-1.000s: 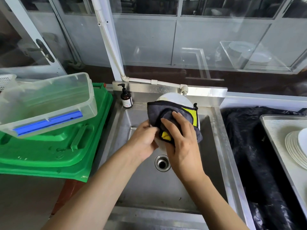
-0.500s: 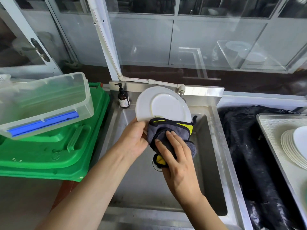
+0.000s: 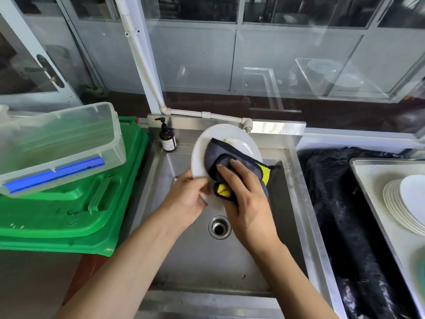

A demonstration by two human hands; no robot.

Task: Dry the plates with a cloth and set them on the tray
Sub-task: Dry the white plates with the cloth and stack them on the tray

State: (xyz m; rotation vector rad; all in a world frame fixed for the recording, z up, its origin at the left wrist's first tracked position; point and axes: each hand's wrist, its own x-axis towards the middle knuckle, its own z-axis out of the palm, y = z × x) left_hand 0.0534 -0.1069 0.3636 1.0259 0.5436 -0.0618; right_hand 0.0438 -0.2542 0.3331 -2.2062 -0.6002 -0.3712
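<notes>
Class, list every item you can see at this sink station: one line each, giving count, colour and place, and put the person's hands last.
plate: one, white, held over the sink
cloth: one, grey with yellow patches, pressed on the plate
sink: one, steel, centre
drain: one, steel, sink bottom
soap bottle: one, dark with black pump, back left corner of the sink
clear box: one, clear with a blue strip, on the green crates
green crates: stacked, count unclear, left of the sink
black sheet: one, black, right of the sink
tray: one, steel, far right
stacked plates: one stack, white, on the tray
left hand: grips the plate's lower rim
right hand: presses the cloth on the plate
</notes>
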